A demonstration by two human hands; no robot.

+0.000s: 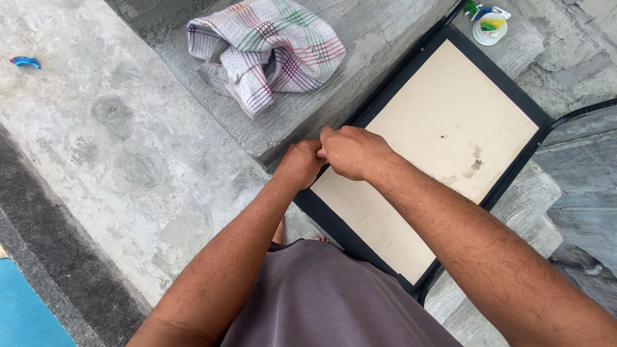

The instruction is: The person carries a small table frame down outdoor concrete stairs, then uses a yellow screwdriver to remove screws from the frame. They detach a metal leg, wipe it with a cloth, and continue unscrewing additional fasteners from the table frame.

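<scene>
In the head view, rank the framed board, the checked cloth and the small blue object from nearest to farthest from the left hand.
Measured from the left hand:
1. Framed board, touching, just to its right.
2. Checked cloth, on the concrete step above it.
3. Small blue object, far off at the left edge.

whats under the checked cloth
The checked cloth lies crumpled on a bare concrete step. Whether anything sits beneath its folds is hidden.

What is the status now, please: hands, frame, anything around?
Both hands closed together, left hand against right hand, at frame edge. What they pinch: hidden. Cloth apart on step. Small lid by far corner.
</scene>
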